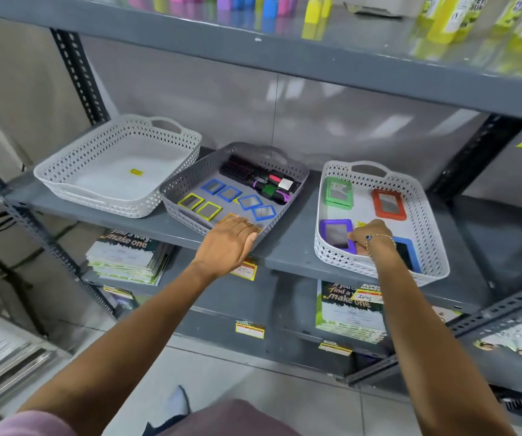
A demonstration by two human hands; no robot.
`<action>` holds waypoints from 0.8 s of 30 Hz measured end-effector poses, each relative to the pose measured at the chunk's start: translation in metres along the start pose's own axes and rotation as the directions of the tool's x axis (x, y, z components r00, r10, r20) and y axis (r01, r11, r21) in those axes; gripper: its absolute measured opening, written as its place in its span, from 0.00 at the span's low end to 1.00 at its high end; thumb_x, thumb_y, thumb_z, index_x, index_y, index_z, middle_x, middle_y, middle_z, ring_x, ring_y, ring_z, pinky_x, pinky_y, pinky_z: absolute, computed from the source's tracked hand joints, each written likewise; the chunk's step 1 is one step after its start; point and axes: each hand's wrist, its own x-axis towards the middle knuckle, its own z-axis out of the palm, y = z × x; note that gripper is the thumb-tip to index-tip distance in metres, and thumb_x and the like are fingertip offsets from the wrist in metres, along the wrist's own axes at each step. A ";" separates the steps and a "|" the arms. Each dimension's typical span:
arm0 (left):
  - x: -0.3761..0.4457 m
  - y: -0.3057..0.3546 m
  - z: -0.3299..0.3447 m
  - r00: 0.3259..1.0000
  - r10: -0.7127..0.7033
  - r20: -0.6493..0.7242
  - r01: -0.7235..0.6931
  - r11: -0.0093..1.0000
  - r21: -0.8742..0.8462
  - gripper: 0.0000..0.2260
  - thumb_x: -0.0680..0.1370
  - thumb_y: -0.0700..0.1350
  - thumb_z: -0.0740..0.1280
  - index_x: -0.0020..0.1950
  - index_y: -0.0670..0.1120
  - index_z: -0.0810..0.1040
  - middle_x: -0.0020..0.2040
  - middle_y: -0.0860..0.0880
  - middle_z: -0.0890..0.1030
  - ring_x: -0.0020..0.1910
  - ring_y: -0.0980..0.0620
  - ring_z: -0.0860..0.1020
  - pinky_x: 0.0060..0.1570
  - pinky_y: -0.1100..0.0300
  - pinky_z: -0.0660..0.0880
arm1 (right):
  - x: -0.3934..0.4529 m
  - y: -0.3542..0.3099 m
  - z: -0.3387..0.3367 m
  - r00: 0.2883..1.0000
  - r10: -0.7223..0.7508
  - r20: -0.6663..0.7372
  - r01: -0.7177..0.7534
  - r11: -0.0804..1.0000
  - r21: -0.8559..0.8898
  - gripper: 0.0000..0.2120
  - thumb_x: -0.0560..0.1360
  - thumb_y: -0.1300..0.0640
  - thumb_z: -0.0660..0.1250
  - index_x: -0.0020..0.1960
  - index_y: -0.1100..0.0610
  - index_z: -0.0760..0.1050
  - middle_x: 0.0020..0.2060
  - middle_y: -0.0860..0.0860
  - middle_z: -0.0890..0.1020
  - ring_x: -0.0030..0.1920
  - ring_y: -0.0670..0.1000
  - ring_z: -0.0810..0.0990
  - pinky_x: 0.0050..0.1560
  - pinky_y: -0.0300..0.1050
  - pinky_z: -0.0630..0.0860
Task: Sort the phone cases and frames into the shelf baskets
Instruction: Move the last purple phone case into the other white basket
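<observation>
Head view is showing three perforated baskets sitting on a grey shelf (291, 256). The left hand (226, 243) is resting palm down over the near rim of the grey basket (190, 180), its fingers (247, 229) lying together and flat, clamped on nothing that is visible; an orange frame (229, 217) is peeking out just beyond those fingertips, partly covered by them. Farther from the fingers, inside the same basket, two yellow frames (200, 206) and four blue frames (237, 198) are lying flat, and beyond them a hairbrush (237, 169) and a cluster of dark items are sitting against the far wall.

The right hand (371, 236), wearing a bead bracelet (376, 238), is reaching into the white basket on the right (429, 221). Its fingers (355, 239) are curling down at the edge of the purple phone case (337, 235) and touching it; whether they are actually gripping it I cannot tell. A blue phone case (407, 254) is lying just behind the wrist, partly hidden. Across the basket from the fingers, a green phone case (338, 192) and a red phone case (388, 204) are lying near the far wall.

Well to the left of both hands, the white basket on the left (64, 166) is holding only a small yellow sticker (136, 172)
</observation>
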 end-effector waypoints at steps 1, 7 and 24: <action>0.000 0.000 0.000 1.000 0.002 -0.002 -0.002 1.000 -0.001 0.19 0.83 0.45 0.51 0.53 0.40 0.81 0.48 0.43 0.84 0.52 0.43 0.80 0.61 0.48 0.71 | 0.001 0.001 -0.001 1.000 0.002 -0.014 -0.002 1.000 -0.003 0.14 0.72 0.60 0.68 0.54 0.66 0.73 0.56 0.63 0.80 0.57 0.62 0.80 0.50 0.48 0.75; -0.002 0.000 0.003 1.000 -0.006 -0.013 0.006 1.000 -0.008 0.20 0.83 0.45 0.50 0.53 0.41 0.82 0.48 0.44 0.84 0.53 0.43 0.80 0.63 0.50 0.69 | -0.003 0.004 -0.001 0.998 0.004 -0.058 -0.010 0.996 -0.090 0.06 0.73 0.63 0.66 0.49 0.63 0.72 0.50 0.62 0.80 0.56 0.62 0.79 0.48 0.48 0.74; -0.003 0.000 0.005 1.000 -0.031 0.001 0.031 0.999 -0.044 0.17 0.82 0.44 0.53 0.54 0.41 0.81 0.49 0.44 0.84 0.54 0.45 0.79 0.65 0.51 0.69 | -0.001 -0.024 0.035 0.995 0.029 0.094 -0.007 0.973 -0.230 0.46 0.68 0.50 0.73 0.75 0.65 0.51 0.71 0.61 0.66 0.71 0.62 0.65 0.68 0.54 0.68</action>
